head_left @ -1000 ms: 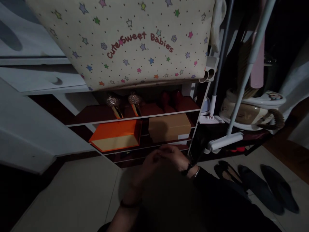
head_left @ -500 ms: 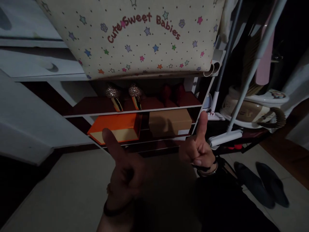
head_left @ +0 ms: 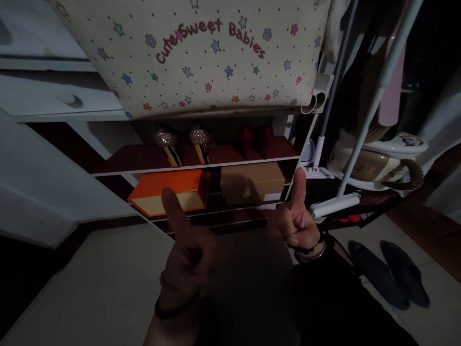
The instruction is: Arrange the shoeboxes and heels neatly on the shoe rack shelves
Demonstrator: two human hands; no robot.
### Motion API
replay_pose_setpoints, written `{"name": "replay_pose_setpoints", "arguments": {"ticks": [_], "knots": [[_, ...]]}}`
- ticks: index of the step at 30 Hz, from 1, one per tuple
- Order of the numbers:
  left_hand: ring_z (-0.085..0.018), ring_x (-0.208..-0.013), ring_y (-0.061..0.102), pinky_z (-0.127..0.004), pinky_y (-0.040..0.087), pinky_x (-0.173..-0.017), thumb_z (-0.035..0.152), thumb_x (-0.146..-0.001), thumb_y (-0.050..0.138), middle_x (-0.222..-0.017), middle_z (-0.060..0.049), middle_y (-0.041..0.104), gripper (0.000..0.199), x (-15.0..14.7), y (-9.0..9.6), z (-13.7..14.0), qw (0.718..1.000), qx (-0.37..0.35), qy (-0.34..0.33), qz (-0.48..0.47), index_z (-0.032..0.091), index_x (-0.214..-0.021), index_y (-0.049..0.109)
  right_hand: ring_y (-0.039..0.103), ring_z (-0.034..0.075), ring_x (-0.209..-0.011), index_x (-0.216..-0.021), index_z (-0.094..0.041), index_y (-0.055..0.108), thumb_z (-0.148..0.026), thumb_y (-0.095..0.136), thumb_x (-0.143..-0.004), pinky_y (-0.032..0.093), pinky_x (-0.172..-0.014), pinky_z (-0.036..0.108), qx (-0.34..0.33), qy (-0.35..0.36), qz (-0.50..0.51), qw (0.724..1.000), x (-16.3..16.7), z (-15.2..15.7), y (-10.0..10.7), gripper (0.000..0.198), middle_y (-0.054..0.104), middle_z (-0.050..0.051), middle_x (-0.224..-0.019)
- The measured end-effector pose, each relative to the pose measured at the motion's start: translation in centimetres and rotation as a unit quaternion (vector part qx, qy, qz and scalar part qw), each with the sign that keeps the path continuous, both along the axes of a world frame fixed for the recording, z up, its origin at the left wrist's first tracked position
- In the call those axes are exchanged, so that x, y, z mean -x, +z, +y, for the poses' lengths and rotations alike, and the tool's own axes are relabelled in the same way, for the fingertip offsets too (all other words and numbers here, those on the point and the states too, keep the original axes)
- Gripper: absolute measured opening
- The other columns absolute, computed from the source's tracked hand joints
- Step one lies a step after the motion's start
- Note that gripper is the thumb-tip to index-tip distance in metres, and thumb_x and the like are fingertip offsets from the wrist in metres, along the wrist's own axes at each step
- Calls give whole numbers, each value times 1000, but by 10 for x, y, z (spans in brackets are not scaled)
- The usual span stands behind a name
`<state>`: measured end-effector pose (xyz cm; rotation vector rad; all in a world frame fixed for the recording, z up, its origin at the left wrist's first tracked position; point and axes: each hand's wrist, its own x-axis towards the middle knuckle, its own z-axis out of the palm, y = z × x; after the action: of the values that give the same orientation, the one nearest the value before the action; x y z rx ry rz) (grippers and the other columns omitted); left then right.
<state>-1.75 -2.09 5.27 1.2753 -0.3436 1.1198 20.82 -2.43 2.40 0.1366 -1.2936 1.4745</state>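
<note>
My left hand (head_left: 190, 252) is held up over the floor in front of a shoe rack, its index finger pointing up and the other fingers curled in. That fingertip overlaps the orange box (head_left: 173, 185) on the lower shelf in view; I see no contact. My right hand (head_left: 297, 223) makes the same shape, index finger raised and thumb folded against the curled fingers. It is nearest to the brown cardboard box (head_left: 252, 182) and the white mop head (head_left: 334, 205). Both hands hold nothing visible. The left one is in shadow.
Glittery high heels (head_left: 165, 139) and red shoes (head_left: 255, 139) stand on the upper shelf (head_left: 223, 154). A star-print cover (head_left: 216, 86) hangs above. Mop poles (head_left: 374, 105) and a beige potty seat (head_left: 382, 161) are at the right. Dark slippers (head_left: 378, 274) lie on the tiles.
My left hand has shifted slightly right and its fingertip a little up relative to the orange box. My right hand has hardly moved. The whole view has drifted slightly.
</note>
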Motion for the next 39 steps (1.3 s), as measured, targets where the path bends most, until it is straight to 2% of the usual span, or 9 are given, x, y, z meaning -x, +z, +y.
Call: {"name": "replay_pose_setpoints", "arguments": {"ticks": [10, 15, 22, 26, 29, 31, 33, 37, 39], "knots": [[-3, -37, 19, -14, 30, -44, 15, -90, 71, -57, 16, 34, 109, 3, -4, -2, 1000, -13, -23, -2, 59, -164, 5, 21, 5, -33, -163, -52, -14, -27, 87, -72, 29, -43, 18, 55, -22, -60, 996, -4, -4, -2, 139, 39, -22, -46], [-4, -35, 14, -14, 25, -41, 14, -88, 72, -55, 16, 29, 109, 5, -7, -1, 1000, -12, -22, 5, 56, -165, 7, 21, 6, -35, -165, -51, -10, -21, 80, -78, 32, -46, 19, 14, 4, -36, 999, -6, -4, -3, 129, 36, -21, -48], [-5, -38, 16, -18, 24, -42, 14, -85, 73, -57, 14, 28, 97, 6, -11, -4, 1000, 4, -22, 18, 52, -163, 28, 24, 6, -37, -167, -46, -8, -31, 90, -72, 30, -45, 20, 63, -32, -91, 993, -13, -6, -9, 138, 36, -20, -47], [-5, -42, 23, -19, 26, -46, 20, -85, 75, -58, 11, 31, 71, 14, -22, 0, 999, -14, -24, 27, 35, -151, 54, 28, 7, -39, -163, -43, 35, -41, 91, -71, 32, -47, 21, 40, -38, -108, 993, -16, -9, -2, 107, 36, -17, -49], [-9, -55, 43, -24, 34, -53, 34, -80, 84, -64, 3, 47, 28, 24, -31, 7, 992, 3, 60, 108, 23, -104, 76, 40, 9, -48, -110, -25, 78, -51, 87, -76, 36, -53, 25, 25, -116, -173, 978, -12, -11, 10, 43, 46, -9, -54], [-12, -63, 50, -27, 39, -58, 39, -77, 86, -70, -1, 55, 24, 25, -35, 16, 977, 34, 105, 180, 20, -85, 73, 46, 11, -56, -74, -20, 71, -51, 79, -87, 39, -58, 27, 26, -245, -246, 937, -9, -9, 16, 34, 52, -4, -60], [-12, -64, 50, -27, 40, -60, 42, -81, 84, -72, -1, 57, 27, 17, -41, 30, 952, 80, 163, 247, 19, -84, 71, 50, 14, -63, -69, -20, 63, -49, 69, -95, 43, -64, 29, 38, -435, -290, 852, -10, 0, 16, 40, 55, -1, -66], [-17, -97, 63, -27, 51, -83, 49, -89, 75, -108, -6, 67, 44, -17, -69, 70, 830, 199, 429, 295, 22, -123, 67, 60, 27, -113, -120, -19, 66, -50, 60, -99, 49, -101, 43, 44, -735, -319, 597, -28, 35, -5, 38, 65, 12, -117], [-24, -128, 59, -35, 52, -101, 53, -92, 70, -140, -14, 60, 59, -32, -86, 89, 789, 237, 484, 295, 22, -140, 57, 50, 33, -135, -146, -18, 52, -53, 64, -96, 42, -115, 51, 37, -742, -385, 548, -36, 52, -23, 62, 54, 19, -141]]}}
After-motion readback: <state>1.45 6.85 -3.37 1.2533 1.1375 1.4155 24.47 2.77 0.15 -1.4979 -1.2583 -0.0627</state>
